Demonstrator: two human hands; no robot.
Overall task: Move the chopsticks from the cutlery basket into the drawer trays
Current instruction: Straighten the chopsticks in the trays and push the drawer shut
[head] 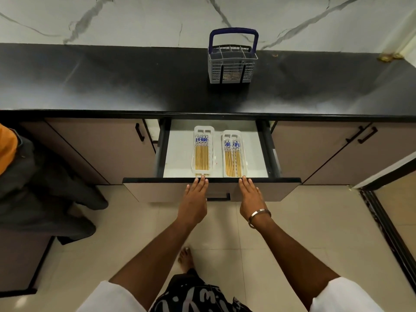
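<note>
The drawer (175, 158) stands open below the black counter. Two white trays lie in it side by side, the left tray (203, 131) and the right tray (231, 135). Each holds several yellow chopsticks with blue-and-white tops, the left bundle (202, 157) and the right bundle (233, 161). My left hand (195, 199) and my right hand (251, 198) lie flat with straight fingers against the drawer front (270, 190), fingertips at its top edge. The grey cutlery basket (233, 66) with a blue handle stands on the counter; no chopsticks stick out of it.
The black counter (112, 82) runs across below a marble wall. Closed cabinet doors flank the drawer. Another person sits low at the left (33, 176). My bare foot (185, 257) is on the tiled floor. A door frame is at the right (387, 217).
</note>
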